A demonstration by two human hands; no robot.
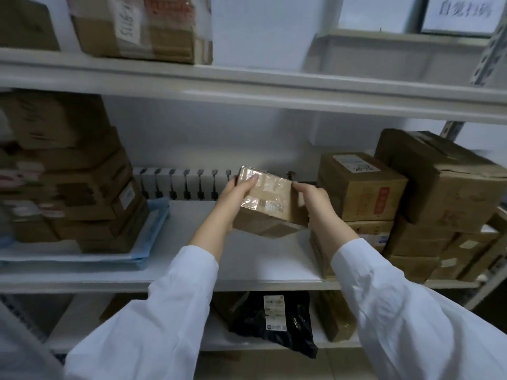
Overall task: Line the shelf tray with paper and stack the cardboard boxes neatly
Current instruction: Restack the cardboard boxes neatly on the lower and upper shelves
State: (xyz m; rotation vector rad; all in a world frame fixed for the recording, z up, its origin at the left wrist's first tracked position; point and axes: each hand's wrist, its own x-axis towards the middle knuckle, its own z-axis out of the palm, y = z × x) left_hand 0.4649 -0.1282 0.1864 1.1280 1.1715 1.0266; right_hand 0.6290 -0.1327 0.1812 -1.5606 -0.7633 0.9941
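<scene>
From the head view, we are holding one small cardboard box (270, 201) in the air over the bare white middle shelf (247, 267), tilted, between two piles of boxes. It is a brown rectangular box wrapped in shiny, wrinkled clear tape, and its small printed label is too blurred for us to read. Our left hand (236, 197) is gripping its left end with fingers curled over the top edge, and our right hand (315, 202) is curled round its right side. Both our arms are wearing smooth white sleeves (170, 311). The left pile (82, 187) of brown cartons is sitting on pale blue paper (155, 223); motion blur is keeping us from counting it. The right pile (362, 187) is showing white labels and one red stamp, none readable. One glossy black plastic bag (271, 325) with a white label is lying on the shelf below. A white sign (463, 12) at the top right is reading 自觉扫码.
</scene>
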